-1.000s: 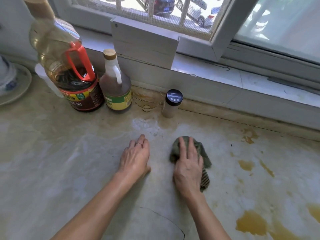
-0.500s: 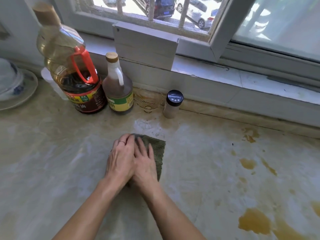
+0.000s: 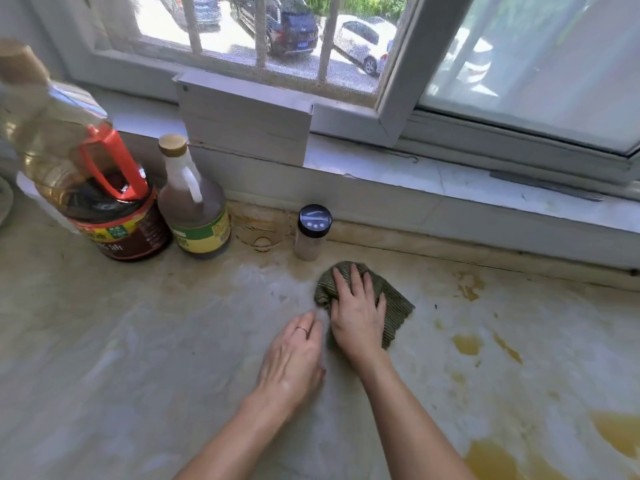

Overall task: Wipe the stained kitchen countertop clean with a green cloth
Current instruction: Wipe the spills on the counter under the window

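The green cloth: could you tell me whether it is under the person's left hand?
No, the right hand presses flat on the green cloth; the left hand rests on the countertop beside it.

The right hand [image 3: 358, 317] presses with straight fingers on the green cloth [image 3: 396, 315], which lies on the tabletop [image 3: 138, 341] near a small jar with a black lid [image 3: 312, 233]. The left hand [image 3: 294, 355] rests flat just beside it. Yellow stains [image 3: 467, 344] lie further right. A large oil bottle [image 3: 104, 209] and a smaller bottle [image 3: 197, 216] stand at the back left.
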`<state>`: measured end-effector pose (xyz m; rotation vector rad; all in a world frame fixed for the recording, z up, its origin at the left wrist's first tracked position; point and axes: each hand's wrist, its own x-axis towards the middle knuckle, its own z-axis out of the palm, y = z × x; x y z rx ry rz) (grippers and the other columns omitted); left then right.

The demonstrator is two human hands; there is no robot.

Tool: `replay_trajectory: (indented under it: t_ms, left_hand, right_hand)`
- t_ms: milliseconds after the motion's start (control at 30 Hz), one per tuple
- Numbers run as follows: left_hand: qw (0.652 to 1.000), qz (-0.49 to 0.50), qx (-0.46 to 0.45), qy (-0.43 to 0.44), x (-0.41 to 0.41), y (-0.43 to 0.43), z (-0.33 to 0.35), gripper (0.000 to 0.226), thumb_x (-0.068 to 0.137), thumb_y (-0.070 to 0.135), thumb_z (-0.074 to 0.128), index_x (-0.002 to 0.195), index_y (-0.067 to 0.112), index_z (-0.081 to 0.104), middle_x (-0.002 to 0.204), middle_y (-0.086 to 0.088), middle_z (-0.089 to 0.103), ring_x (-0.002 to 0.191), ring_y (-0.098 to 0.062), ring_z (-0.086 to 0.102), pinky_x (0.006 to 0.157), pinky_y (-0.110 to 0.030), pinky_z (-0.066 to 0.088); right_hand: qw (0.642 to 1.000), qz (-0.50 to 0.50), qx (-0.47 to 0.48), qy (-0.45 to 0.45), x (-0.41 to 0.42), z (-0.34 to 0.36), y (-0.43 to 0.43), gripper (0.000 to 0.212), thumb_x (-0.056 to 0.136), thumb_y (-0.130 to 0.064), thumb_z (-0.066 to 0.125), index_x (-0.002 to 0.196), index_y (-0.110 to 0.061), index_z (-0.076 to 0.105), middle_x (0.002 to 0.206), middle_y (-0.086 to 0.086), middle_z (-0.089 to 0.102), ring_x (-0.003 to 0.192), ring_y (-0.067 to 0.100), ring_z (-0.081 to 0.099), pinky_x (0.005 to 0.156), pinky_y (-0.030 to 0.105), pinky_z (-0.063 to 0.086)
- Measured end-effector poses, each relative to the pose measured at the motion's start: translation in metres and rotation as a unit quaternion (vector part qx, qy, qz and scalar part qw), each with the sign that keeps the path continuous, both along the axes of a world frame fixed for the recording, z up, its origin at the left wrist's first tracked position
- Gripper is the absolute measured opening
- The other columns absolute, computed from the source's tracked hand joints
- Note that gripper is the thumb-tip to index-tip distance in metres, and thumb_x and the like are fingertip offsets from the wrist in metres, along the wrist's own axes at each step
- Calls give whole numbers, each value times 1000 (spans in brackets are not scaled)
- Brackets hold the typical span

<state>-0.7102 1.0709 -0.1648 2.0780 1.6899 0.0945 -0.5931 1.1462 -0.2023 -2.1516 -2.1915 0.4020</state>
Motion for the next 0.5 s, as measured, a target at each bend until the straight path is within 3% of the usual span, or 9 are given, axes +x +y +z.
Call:
replay_trajectory:
  t_ms: [167, 333, 500]
  left_hand:
    - [999, -9, 13, 35, 9, 19, -7, 90, 83, 32, 63, 151, 7, 10, 157, -6, 13, 141, -21, 18, 115, -26, 19]
    - [998, -15, 12, 53, 18, 32, -5, 92, 81, 36, 66, 150, 7, 12, 158, -6, 9, 140, -22, 18, 112, -27, 23]
    - [998, -24, 0, 63, 16, 30, -3, 96, 80, 39, 68, 150, 8, 10, 159, -5, 4, 141, -22, 15, 113, -29, 23]
  right_hand:
    - [1000, 15, 12, -2, -9, -1, 43, 57, 94, -31, 40, 148, -40, 22, 160, -4, 13, 146, 21, 7, 113, 56, 10]
    - [999, 43, 20, 3, 12, -2, 49, 55, 95, -37, 40, 147, -41, 23, 159, -7, 15, 146, 19, 8, 114, 55, 10]
    - [998, -46, 37, -5, 65, -6, 48, 53, 95, -38, 42, 146, -40, 27, 158, -5, 19, 146, 20, 11, 115, 50, 12]
